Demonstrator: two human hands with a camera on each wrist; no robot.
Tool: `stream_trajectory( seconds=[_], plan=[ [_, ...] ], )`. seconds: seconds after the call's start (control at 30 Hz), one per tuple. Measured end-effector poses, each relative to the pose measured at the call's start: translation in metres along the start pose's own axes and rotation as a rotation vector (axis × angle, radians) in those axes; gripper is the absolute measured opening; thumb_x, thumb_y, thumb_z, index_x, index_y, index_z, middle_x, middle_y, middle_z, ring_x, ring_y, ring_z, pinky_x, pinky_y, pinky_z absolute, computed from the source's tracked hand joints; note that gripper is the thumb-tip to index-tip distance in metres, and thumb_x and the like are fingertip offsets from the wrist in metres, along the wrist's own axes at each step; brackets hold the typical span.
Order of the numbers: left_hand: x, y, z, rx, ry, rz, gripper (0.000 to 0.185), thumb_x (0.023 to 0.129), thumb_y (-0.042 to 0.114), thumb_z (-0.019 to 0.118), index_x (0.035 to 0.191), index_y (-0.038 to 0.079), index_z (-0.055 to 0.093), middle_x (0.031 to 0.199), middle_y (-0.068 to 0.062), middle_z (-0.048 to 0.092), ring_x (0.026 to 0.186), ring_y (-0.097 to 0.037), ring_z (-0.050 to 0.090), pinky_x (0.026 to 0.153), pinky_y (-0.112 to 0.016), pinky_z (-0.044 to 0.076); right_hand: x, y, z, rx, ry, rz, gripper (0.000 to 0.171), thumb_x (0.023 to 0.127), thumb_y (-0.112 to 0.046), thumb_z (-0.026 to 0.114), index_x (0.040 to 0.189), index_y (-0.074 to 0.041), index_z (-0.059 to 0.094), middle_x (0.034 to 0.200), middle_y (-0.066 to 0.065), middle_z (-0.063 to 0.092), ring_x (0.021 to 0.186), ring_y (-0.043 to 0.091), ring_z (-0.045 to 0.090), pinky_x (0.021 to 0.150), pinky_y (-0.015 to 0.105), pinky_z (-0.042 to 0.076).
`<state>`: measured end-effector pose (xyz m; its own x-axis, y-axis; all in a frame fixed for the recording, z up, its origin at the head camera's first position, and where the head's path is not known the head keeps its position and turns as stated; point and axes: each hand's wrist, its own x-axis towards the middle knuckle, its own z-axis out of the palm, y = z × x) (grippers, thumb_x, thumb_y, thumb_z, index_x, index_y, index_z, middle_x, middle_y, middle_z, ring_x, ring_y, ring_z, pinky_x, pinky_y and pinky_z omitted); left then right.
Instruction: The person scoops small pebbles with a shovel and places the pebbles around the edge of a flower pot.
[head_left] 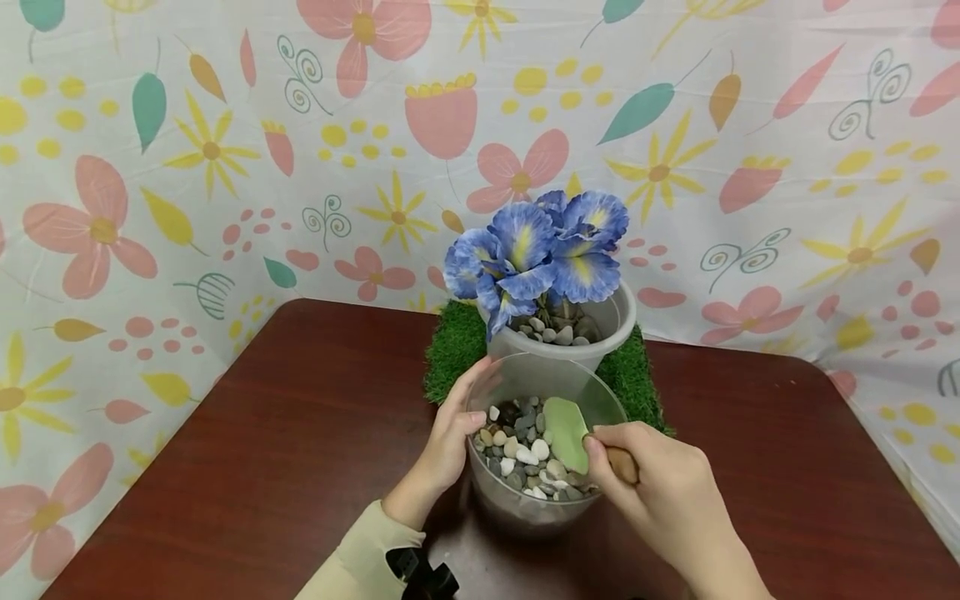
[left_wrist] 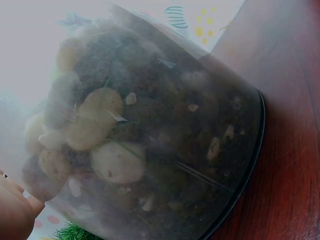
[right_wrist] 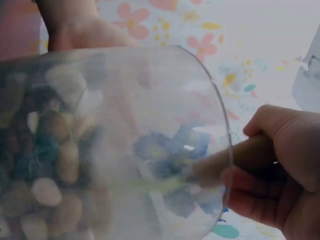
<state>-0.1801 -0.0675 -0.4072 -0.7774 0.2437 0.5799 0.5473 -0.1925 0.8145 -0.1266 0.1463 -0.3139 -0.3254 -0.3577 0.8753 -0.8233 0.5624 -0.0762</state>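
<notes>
Near the front edge of the dark red-brown desk stands a clear round plastic tub, tilted and holding mixed grey, white and tan pebbles. Its left side is cupped by the left hand, fingers curved against the wall. Inside it dips a pale green scoop with a wooden handle, which the right hand grips firmly. Just behind, on a square of green artificial turf, sits a grey plastic pot of pebbles and blue artificial flowers.
</notes>
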Motion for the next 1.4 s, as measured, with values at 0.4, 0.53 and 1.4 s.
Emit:
stream_trajectory(
  seconds=[0.4,0.53,1.4],
  plan=[
    [0.003,0.001,0.001,-0.034,0.028,0.021,0.061,0.082,0.007,0.03,0.14,-0.004,0.017,0.141,-0.025,0.028,0.127,-0.042,0.029,0.102,-0.056,0.024,-0.002,0.002,0.0,0.278,0.083,0.073,0.017,0.083,-0.014,0.058,0.077,0.0,0.067,0.064,-0.001,0.068,0.056,-0.003,0.058,0.049,0.009,0.038],
    [0.003,0.001,0.002,-0.03,0.031,0.021,0.061,0.082,0.008,0.031,0.14,-0.005,0.017,0.14,-0.026,0.027,0.126,-0.044,0.029,0.1,-0.058,0.023,-0.003,0.002,0.005,0.326,0.09,0.075,0.014,0.081,-0.012,0.06,0.077,0.0,0.067,0.064,-0.001,0.068,0.061,-0.002,0.061,0.051,0.01,0.04],
    [0.001,-0.002,0.0,0.006,0.019,0.018,0.061,0.082,0.009,0.031,0.141,-0.002,0.018,0.142,-0.021,0.029,0.127,-0.04,0.03,0.101,-0.057,0.024,-0.012,0.013,-0.007,0.493,-0.388,0.086,0.045,0.071,-0.001,0.07,0.114,-0.009,0.059,0.113,0.007,0.06,0.105,0.013,0.055,0.083,0.012,0.043]
  ],
)
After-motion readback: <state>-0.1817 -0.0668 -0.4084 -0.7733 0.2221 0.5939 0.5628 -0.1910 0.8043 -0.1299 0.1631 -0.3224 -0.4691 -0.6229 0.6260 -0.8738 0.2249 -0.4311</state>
